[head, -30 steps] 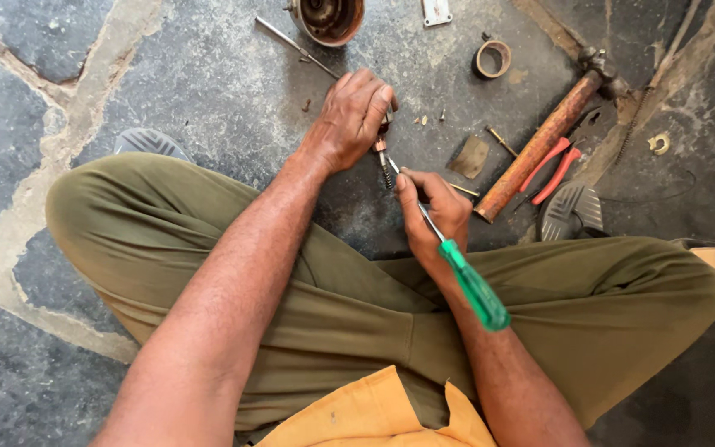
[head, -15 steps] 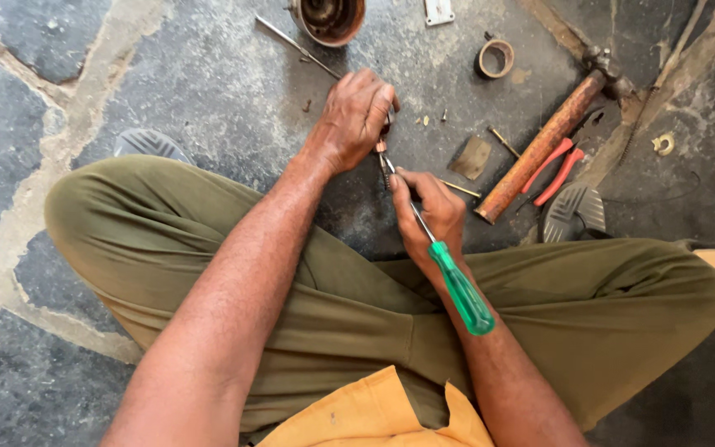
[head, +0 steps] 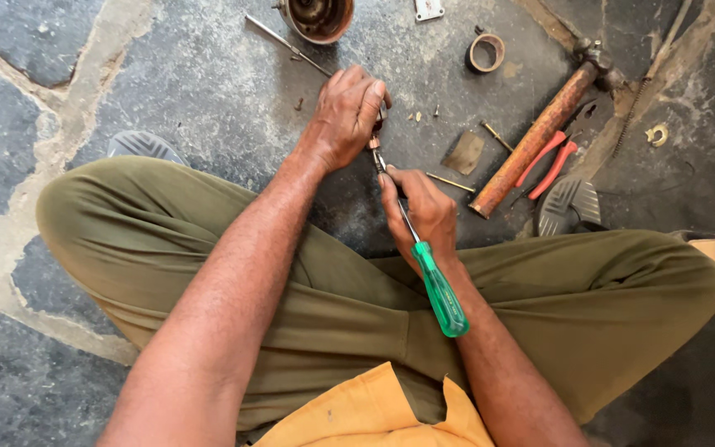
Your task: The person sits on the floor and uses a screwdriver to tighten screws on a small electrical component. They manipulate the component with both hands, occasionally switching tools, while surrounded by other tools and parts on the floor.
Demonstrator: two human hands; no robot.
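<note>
Two hands: both are closing on one small job low over the stone floor (head: pixel 167 74), just ahead of my crossed legs.
Left hand (head: pixel 347 116): I'm curling it tight around a small metal part (head: pixel 373 142); only a coppery end is peeking out below my fingers, so I'm guessing I'm pinning it to stop it turning.
Right hand (head: pixel 425 213): I'm pinching the shaft of the green-handled screwdriver (head: pixel 440 291) well forward, fingers wrapped narrow on the steel, handle trailing back over my wrist — looks like I'm choking up for control at the tip.
Tip: it's meeting the part right under my left fingers; whether it's seated in a slot, I cannot tell.
Around me: a wooden-handled hammer (head: pixel 535 136) is lying slantwise to my right, red-handled pliers (head: pixel 549 159) just beside it, a flat metal scrap (head: pixel 464 153) between them and my hands.
Further out: a rusty round housing (head: pixel 318 16) is sitting at the top edge, a thin rod (head: pixel 287 43) leaning from it toward my left hand, a small ring (head: pixel 485 53) well apart.
In the way: loose screws (head: pixel 424 114) are scattering near my knuckles, and a thin brass pin (head: pixel 448 182) is lying just beside my right fingers.
</note>
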